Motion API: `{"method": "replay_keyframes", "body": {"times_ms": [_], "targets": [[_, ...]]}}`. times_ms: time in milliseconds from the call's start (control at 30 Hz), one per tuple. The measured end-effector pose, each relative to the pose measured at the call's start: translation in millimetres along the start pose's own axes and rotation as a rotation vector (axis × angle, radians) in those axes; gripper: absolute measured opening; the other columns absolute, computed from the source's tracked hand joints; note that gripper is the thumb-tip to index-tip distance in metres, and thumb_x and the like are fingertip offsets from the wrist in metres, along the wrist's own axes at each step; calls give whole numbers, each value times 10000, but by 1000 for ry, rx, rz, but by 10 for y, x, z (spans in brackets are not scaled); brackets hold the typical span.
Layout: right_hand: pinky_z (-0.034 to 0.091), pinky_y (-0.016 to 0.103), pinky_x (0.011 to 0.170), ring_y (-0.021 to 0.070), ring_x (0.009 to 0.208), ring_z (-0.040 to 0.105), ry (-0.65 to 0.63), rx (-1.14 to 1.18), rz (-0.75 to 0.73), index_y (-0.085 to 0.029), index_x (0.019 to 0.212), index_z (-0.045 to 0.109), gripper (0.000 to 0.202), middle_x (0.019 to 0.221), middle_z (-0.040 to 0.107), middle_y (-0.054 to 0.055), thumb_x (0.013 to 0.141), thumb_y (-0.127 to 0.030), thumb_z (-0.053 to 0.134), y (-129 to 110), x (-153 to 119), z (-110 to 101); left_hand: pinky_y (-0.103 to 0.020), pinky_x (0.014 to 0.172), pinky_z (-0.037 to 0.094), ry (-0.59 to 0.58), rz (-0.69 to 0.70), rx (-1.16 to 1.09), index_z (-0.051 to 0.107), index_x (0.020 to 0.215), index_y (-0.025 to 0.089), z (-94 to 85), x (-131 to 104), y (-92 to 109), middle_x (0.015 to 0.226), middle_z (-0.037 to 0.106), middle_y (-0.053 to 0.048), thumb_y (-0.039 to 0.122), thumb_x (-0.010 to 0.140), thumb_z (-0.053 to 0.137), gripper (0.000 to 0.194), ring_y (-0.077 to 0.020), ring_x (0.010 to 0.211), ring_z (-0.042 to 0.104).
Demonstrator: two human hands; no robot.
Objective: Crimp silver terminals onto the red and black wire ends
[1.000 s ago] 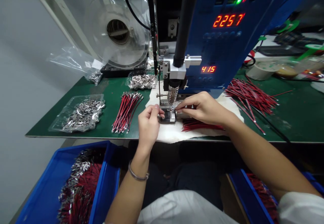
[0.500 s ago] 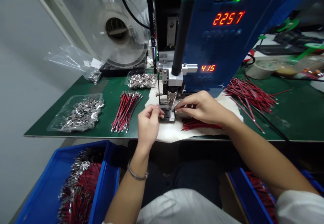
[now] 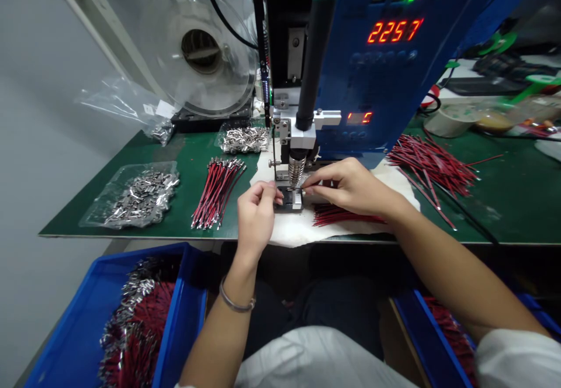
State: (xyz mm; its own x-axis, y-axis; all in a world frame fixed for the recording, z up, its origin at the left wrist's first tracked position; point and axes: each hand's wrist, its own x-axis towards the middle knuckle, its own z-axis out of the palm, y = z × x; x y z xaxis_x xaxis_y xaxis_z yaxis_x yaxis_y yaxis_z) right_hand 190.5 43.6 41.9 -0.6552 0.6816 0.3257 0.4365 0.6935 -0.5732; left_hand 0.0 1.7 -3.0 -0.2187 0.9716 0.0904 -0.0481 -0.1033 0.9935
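My left hand is closed in a pinch at the left side of the small black and silver fixture. What lies between its fingertips is too small to make out. On the other side my right hand pinches a thin wire whose end points into the fixture. Directly above the fixture stands the press head with its spring, part of the blue machine. Beneath my right hand lies a bundle of red and black wires.
Left on the green table are a tray of metal parts, a second tray and wires with metal ends. Loose wires lie right. A blue bin stands below left, another bin below right.
Both hands hold nearly the same place at the fixture. The view has shifted very slightly. The machine's lower display reads differently, with only parts of its digits lit.
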Motion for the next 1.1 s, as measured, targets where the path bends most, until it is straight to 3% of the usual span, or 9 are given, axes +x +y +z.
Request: {"method": "replay_keyframes", "body": {"times_ms": [833,1000,1100], "targets": [[459,216,653,132,687,666,15,-29,-21,-149,917,745,169,837,755,42,853,-184,593,-15,-1,9,-232,453,363,6,52,28,589,625,183,-14,0,-19,525,515,-2,396,829,594,294,-102,482,478],[468,217,655,135,698,676,36,-39,-33,-145,912,746,167,845,758,47,846,-168,594,2,6,1,-222,392,262,-2,-6,-69,570,630,173,12,14,-3,537,495,17,400,820,612,300,-60,399,348],[483,217,650,138,703,687,74,-56,-51,-144,901,748,161,846,761,48,840,-158,600,-45,-29,-35,-210,366,170,63,35,-163,555,649,164,-8,-64,11,565,476,26,402,839,600,308,-42,387,276]]}}
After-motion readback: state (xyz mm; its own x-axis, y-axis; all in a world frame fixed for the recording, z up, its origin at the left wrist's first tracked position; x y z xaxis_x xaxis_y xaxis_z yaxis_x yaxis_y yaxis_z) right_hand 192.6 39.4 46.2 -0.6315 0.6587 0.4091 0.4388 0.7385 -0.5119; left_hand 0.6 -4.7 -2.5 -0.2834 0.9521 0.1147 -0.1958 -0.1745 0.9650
